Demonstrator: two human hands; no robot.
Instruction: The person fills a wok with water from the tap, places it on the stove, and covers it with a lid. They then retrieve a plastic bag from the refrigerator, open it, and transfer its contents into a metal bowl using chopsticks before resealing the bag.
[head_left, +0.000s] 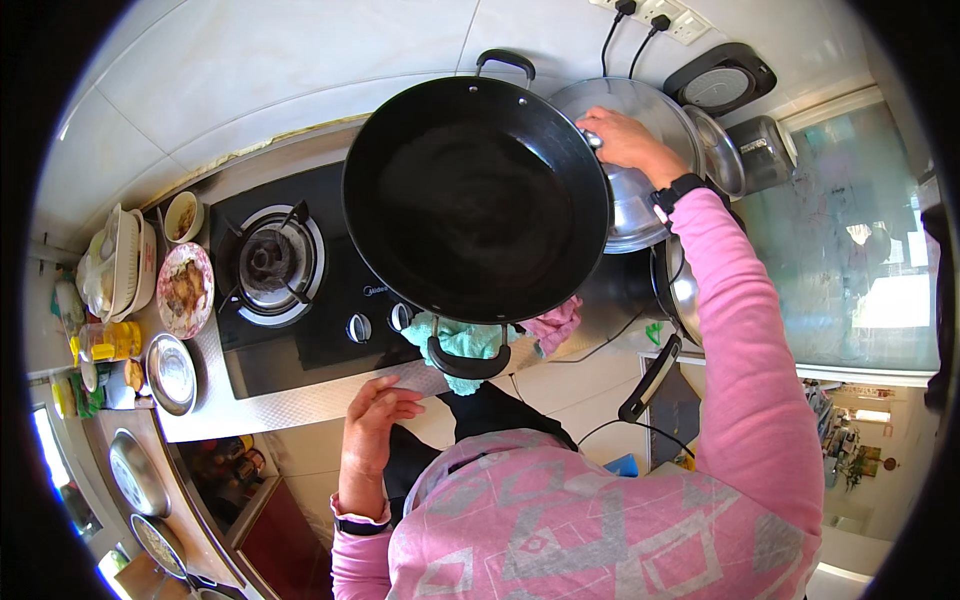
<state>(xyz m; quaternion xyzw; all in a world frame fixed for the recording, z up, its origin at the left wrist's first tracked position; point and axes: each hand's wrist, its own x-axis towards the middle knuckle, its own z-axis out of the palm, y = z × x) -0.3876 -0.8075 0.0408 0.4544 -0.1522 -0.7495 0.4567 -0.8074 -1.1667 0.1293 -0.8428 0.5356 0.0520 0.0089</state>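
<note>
A large black two-handled wok (476, 199) sits over the right part of the black gas hob (300, 360); no food shows in it. My right hand (619, 139) grips the knob of a big domed metal lid (645, 206), which lies just right of the wok, partly behind its rim. In front of the hob my left hand (379, 409) hangs with its fingers apart, holding nothing. A green cloth (465, 345) and a pink cloth (555, 326) lie under the wok's near edge. The left burner (266, 262) is bare.
Left of the hob stand a small bowl (184, 216), a patterned plate with food (185, 290) and a metal dish (172, 373). A pan with a long handle (649, 379) is at the right, partly hidden by my arm. Plugged black cables (637, 52) hang behind the lid.
</note>
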